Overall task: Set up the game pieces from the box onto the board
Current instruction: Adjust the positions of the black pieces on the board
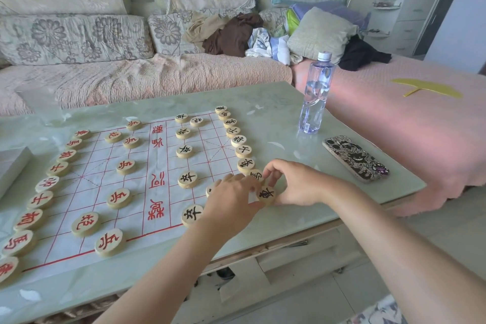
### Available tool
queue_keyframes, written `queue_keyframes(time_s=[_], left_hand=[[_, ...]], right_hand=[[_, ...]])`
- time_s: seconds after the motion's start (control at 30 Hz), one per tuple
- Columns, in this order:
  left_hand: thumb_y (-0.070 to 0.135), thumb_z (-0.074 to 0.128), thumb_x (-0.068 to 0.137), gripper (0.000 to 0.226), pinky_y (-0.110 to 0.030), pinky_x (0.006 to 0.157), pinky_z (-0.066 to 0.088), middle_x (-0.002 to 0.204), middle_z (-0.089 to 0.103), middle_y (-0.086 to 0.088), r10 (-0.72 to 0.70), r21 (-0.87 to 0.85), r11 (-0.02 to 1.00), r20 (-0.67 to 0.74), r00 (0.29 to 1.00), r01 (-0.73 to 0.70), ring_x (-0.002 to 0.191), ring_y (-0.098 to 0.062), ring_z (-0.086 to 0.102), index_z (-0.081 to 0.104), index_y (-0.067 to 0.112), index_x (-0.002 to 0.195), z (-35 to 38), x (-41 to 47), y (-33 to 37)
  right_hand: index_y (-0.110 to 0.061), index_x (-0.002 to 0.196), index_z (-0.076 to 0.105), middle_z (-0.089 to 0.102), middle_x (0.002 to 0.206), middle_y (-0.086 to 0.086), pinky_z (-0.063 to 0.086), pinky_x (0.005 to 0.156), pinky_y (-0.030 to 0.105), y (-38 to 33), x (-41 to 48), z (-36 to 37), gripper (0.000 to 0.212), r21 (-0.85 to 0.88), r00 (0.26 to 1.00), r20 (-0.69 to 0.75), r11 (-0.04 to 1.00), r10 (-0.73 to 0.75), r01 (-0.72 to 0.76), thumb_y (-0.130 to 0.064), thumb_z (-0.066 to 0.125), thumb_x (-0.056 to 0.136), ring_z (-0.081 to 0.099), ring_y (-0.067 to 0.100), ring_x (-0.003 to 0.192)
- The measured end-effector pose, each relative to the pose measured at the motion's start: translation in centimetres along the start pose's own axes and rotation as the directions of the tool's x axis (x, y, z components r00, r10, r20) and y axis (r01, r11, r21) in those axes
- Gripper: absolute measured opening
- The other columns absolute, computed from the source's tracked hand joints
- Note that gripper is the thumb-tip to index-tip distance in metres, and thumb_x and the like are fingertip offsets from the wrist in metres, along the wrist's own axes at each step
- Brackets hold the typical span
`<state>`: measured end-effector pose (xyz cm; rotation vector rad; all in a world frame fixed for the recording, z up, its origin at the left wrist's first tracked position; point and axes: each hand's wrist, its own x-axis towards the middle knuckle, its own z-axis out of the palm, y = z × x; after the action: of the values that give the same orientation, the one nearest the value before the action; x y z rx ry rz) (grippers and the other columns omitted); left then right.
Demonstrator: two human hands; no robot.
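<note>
A white cloth board (168, 192) with red grid lines lies on the table. Round wooden pieces with red characters stand along its left side, and pieces with black characters line its right side. My right hand (297, 184) pinches a black-marked piece (266, 193) at the board's near right corner, at the end of the black row (238, 141). My left hand (231, 205) rests fingers-down on the cloth beside it, partly covering another piece (209, 190). Whether the left fingers grip that piece is hidden.
A clear water bottle (317, 95) and a phone (355, 158) in a patterned case lie on the table to the right of the board. A white box edge (10, 166) shows at the far left. A sofa (136, 71) with cushions and clothes runs behind the table.
</note>
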<state>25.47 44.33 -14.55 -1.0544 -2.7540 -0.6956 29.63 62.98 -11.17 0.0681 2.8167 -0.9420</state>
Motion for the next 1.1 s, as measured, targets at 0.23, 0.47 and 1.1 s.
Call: queue_keyframes(time_s=[0.23, 0.47, 1.1], left_hand=[[0.033, 0.058, 0.09, 0.025, -0.031, 0.086, 0.044, 0.104, 0.064, 0.011, -0.144, -0.023, 0.989, -0.077, 0.987, 0.143, 0.103, -0.016, 0.053, 0.061, 0.028, 0.114, -1.8, 2.0, -1.0], [0.03, 0.059, 0.09, 0.034, -0.031, 0.087, 0.043, 0.11, 0.068, 0.008, -0.192, 0.051, 0.981, 0.062, 0.979, 0.189, 0.114, -0.018, 0.049, 0.059, 0.035, 0.124, -1.7, 3.2, -0.8], [0.03, 0.065, 0.084, 0.022, -0.028, 0.08, 0.047, 0.101, 0.069, 0.016, -0.182, 0.0, 0.983, 0.044, 0.982, 0.182, 0.101, -0.014, 0.056, 0.065, 0.036, 0.105, -1.2, 3.6, -1.6]], right_hand=[[-0.025, 0.116, 0.065, 0.065, 0.109, -0.006, 0.044, 0.076, 0.023, 0.8, 2.3, -0.3, 0.023, -0.011, 0.982, -0.188, 1.0, 0.021, -0.023, -0.022, 0.061, 0.094, 0.058, 0.011, 0.087], [-0.029, 0.117, 0.068, 0.065, 0.107, -0.009, 0.039, 0.071, 0.016, 1.1, 4.1, 0.2, 0.037, -0.033, 0.991, -0.131, 0.999, 0.0, -0.005, -0.025, 0.078, 0.083, 0.059, 0.009, 0.092], [-0.035, 0.117, 0.069, 0.064, 0.103, -0.017, 0.042, 0.06, 0.017, 1.5, 5.2, -0.2, 0.038, -0.072, 0.996, -0.08, 0.997, -0.034, 0.029, -0.026, 0.079, 0.082, 0.049, -0.001, 0.06]])
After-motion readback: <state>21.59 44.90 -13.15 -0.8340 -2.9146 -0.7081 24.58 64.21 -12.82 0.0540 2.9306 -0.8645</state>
